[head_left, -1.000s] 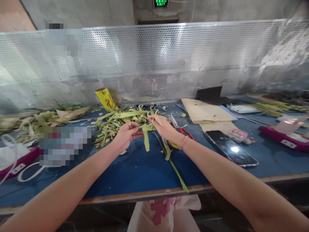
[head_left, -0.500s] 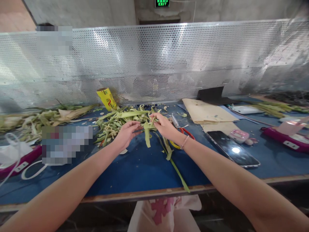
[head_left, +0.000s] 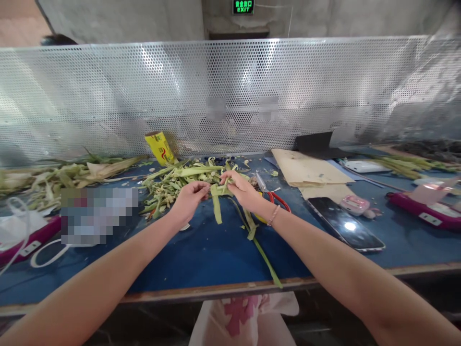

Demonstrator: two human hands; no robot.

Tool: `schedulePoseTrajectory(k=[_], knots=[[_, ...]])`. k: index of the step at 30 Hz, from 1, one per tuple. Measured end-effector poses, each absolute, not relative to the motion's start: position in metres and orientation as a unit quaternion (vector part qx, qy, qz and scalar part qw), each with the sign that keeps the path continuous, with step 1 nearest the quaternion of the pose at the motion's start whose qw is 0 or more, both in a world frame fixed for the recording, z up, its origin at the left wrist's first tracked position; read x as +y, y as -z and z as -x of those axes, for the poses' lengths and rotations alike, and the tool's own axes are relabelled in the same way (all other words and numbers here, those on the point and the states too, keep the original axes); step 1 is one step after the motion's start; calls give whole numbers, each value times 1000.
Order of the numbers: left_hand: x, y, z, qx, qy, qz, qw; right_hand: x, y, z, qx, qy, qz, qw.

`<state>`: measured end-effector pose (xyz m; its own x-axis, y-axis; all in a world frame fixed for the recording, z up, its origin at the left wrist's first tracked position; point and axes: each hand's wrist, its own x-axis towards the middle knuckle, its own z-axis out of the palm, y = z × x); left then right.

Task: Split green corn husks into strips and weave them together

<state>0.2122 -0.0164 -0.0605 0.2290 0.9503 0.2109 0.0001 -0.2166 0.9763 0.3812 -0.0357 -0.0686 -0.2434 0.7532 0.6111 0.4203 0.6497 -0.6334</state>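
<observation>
My right hand [head_left: 242, 190] is closed on a pale green leaf strip [head_left: 216, 207], which is folded near the fingers with one flat end hanging down. Just left of it, my left hand [head_left: 191, 199] is closed in a pinch beside the strip; what its fingertips hold is too small to make out. Behind both hands lies a heap of cut green leaves and stalks [head_left: 162, 192]. Below my right wrist, a long green stem [head_left: 266, 262] with a wilted leaf reaches the table's front edge. A tool with red handles [head_left: 280, 201] lies partly hidden behind that wrist.
A tilted yellow tube [head_left: 160, 148] stands behind the heap. To the right lie brown paper [head_left: 309, 168], a phone [head_left: 345, 223], a pink case [head_left: 355, 204] and a magenta power strip [head_left: 425, 211]. Dry leaves [head_left: 72, 178] spread left. A perforated metal screen [head_left: 230, 86] closes off the back.
My left fingers have drawn together from a looser spread into a pinch. The hanging strip has shifted slightly left and down, still in my right hand.
</observation>
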Motion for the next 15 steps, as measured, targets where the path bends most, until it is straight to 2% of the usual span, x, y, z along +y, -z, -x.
schedulePoseTrajectory(k=[10, 12, 15], knots=[[-3, 62, -205, 365, -628, -558, 401, -37, 68, -382, -748, -111, 397, 521], [-6, 60, -207, 342, -640, -537, 430, -36, 68, -381, -750, -117, 391, 520], [-14, 59, -211, 323, -591, -485, 558, -35, 70, -379, -751, -135, 383, 521]])
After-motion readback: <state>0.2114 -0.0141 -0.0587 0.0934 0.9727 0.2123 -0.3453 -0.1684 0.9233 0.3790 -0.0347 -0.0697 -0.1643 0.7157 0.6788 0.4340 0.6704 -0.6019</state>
